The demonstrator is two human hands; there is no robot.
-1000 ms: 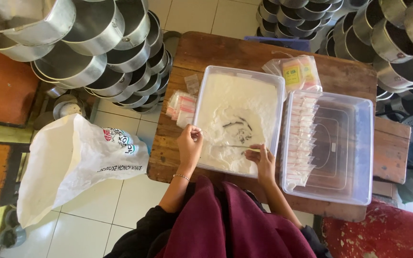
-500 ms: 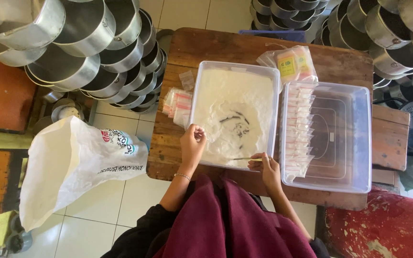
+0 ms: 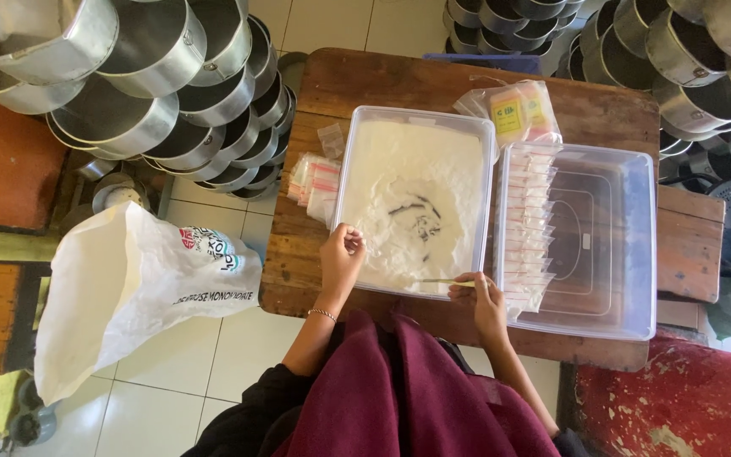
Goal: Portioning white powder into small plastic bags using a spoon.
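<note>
A clear plastic tub (image 3: pixel 342 169) full of white powder (image 3: pixel 420 182) sits on a wooden table (image 3: pixel 365 85). My left hand (image 3: pixel 342 258) hovers at the tub's near left edge, fingers pinched on a small clear bag. My right hand (image 3: pixel 484 296) rests at the tub's near right corner and holds a thin yellowish spoon (image 3: pixel 446 282) that points left over the powder. To the right, a second clear tub (image 3: pixel 636 245) holds a row of small filled bags (image 3: pixel 528 228) along its left side.
A pile of empty small bags (image 3: pixel 315 182) lies left of the powder tub, and yellow packets (image 3: pixel 518 110) lie behind it. Stacked metal pots (image 3: pixel 154 93) crowd the upper left and upper right (image 3: pixel 687 59). A large white sack (image 3: pixel 129 288) stands on the tiled floor.
Both hands have drawn back from the middle of the powder toward the near edge of the tub. The spoon has come along with my right hand.
</note>
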